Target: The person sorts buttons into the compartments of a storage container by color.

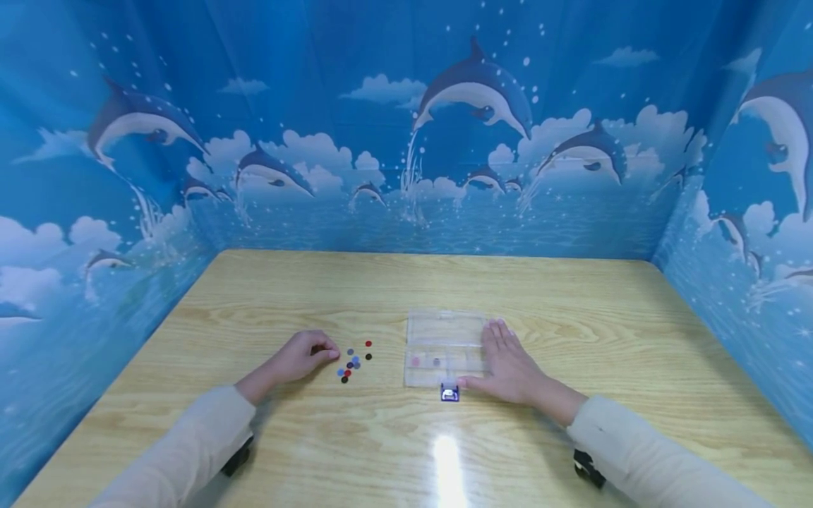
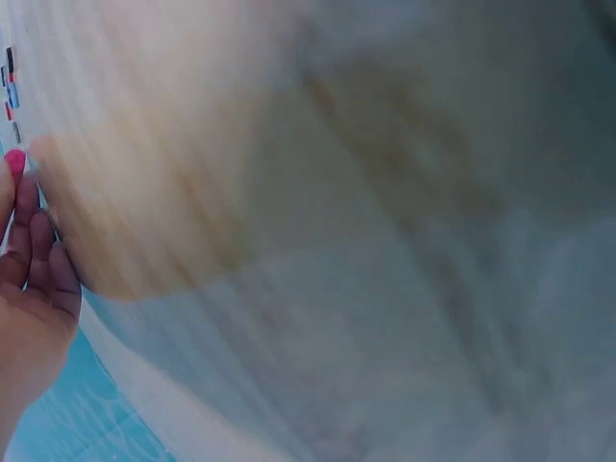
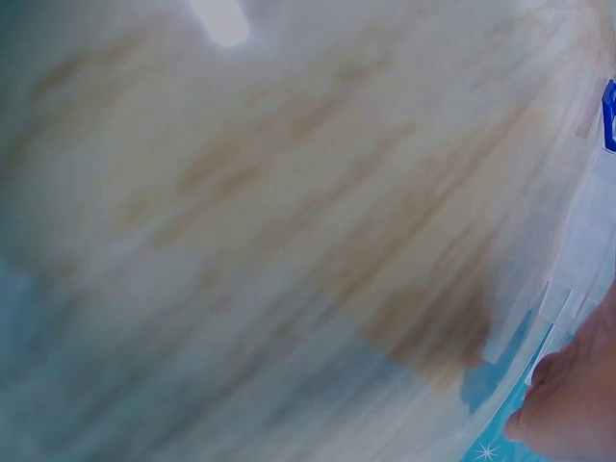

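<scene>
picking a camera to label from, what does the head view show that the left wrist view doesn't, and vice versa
Only the head view: the right grip at the right end of the clear box, the small blue-and-white piece at the box's near edge, and the printed dolphins.

Only the left wrist view: the palm side of the left grip, with a bright pink piece at its fingertips.

Both: the left grip, loose discs, the table and some blue backdrop.

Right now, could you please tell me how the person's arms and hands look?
Long, off-white sleeves cover both arms, the left sleeve and right sleeve alike. A small black device shows under the left cuff, another under the right. The left hand and right hand wear no gloves.
</scene>
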A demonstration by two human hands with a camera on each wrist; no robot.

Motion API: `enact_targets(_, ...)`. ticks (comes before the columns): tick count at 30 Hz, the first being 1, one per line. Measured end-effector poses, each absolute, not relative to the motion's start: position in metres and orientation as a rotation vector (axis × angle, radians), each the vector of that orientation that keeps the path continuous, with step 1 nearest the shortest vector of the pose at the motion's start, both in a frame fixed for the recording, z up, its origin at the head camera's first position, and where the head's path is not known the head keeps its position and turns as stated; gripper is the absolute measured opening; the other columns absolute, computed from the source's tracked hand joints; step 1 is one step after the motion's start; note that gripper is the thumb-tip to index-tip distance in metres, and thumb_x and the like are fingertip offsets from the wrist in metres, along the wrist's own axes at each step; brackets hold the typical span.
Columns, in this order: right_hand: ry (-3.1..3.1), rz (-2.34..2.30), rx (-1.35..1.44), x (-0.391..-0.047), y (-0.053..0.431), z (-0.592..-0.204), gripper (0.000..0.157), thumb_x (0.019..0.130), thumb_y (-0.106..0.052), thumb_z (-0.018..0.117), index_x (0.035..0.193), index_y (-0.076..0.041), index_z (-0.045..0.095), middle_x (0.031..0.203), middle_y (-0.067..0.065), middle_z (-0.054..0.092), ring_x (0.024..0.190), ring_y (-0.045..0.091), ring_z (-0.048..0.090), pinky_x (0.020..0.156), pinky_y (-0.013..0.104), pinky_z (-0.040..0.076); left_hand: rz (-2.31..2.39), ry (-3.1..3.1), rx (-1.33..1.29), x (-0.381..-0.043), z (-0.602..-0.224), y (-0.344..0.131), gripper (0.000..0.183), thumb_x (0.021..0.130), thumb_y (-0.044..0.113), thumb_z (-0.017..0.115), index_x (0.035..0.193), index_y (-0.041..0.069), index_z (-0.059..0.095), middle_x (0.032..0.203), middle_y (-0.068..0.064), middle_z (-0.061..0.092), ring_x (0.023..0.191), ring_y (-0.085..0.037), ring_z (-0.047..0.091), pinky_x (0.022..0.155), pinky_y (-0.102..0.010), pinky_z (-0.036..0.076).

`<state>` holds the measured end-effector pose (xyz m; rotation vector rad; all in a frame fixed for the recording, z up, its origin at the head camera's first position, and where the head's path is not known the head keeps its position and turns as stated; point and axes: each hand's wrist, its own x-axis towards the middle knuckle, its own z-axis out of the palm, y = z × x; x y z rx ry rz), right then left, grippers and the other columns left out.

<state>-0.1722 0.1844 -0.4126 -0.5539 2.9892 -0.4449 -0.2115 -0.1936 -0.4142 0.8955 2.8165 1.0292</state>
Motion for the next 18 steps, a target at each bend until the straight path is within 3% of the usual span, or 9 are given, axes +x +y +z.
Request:
enact_targets(10, 2.99, -0.433, -0.556, -0.1722, 0.1841, -0.412, 0.106, 0.08, -0.066, 0.052, 0.141, 0.014, 0.017, 0.149, 0.033, 0.012, 0.14, 0.045, 0.008, 0.114, 0.052, 0.013, 1.066, 2.903, 0.902, -0.2114, -0.4186, -0.1927, 0.006, 0.083, 0.004, 0.064, 0.08, 0.001, 0.068, 0.077, -0.008, 0.067, 0.073, -0.019, 0.061, 0.07, -0.026, 0.051)
enact_targets(18, 2.987, -0.437, -0.553, -0.172, 0.1837, -0.4114, 0.106, 0.08, -0.066, 0.052, 0.141, 0.014, 0.017, 0.149, 0.033, 0.012, 0.14, 0.045, 0.008, 0.114, 0.052, 0.012, 1.087, 2.89, 0.863, -0.2116, -0.4164, -0.1894, 0.009, 0.085, 0.006, 0.063, 0.078, 0.002, 0.068, 0.076, -0.007, 0.066, 0.069, -0.014, 0.058, 0.065, -0.023, 0.049)
